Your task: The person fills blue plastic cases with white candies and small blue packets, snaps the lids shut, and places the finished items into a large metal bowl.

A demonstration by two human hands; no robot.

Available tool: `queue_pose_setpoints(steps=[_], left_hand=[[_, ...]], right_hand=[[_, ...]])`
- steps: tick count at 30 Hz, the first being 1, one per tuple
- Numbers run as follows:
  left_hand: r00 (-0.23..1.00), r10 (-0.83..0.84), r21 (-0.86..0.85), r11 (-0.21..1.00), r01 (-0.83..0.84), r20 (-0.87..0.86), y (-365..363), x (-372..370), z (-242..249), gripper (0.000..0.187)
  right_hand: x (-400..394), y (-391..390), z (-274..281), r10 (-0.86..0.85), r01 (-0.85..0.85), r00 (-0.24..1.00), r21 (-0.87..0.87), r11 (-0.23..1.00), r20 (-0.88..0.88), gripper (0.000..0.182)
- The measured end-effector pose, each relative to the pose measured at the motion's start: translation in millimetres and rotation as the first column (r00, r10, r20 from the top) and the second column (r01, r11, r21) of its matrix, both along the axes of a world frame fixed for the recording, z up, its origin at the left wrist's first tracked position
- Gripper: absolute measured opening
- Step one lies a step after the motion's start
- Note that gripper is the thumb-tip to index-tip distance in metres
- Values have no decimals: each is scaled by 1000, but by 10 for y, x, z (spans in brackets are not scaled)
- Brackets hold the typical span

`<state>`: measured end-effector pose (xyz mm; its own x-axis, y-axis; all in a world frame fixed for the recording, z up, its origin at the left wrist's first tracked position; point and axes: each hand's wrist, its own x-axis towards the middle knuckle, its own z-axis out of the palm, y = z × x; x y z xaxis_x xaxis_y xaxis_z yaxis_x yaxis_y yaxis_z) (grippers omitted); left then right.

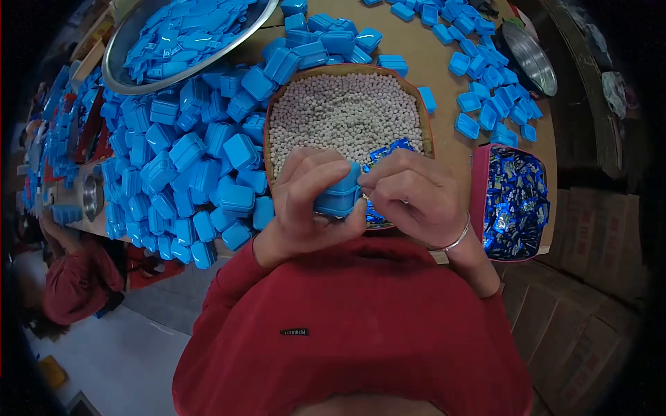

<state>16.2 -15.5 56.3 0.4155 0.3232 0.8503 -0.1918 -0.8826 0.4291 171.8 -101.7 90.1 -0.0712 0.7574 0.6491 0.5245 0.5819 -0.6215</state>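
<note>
A small blue box [340, 196] is clamped in the left hand [309, 201], held over the near edge of the tray of white pellets [345, 114]. Its long axis runs roughly left-right, lid side tilted away. A blue packet [383, 154] is pinched by the right hand [416, 194] at the box's right end. The box's opening is hidden by fingers; the packet print cannot be read.

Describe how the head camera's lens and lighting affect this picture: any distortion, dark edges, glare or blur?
Head view: strong fisheye bending, with the table edge curving and black vignetting in the corners; even light, mild glare on the metal bowl rim; the left hand, right hand and blue box are sharp; the edges go soft.
</note>
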Motion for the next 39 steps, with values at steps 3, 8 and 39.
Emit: queue_pose_setpoints(steps=[3, 8, 39], left_hand=[[1000, -27, -14, 1000, 27, 9, -8, 18, 11, 62], [997, -50, -61, 997, 47, -62, -43, 12, 71, 55], [851, -165, -534, 832, -151, -498, 589, 317, 8, 34]], right_hand=[[25, -29, -3, 26, -27, 999, 45, 999, 23, 18], [27, -89, -16, 10, -30, 984, 115, 993, 177, 25], [812, -265, -559, -579, 620, 785, -261, 740, 222, 20]])
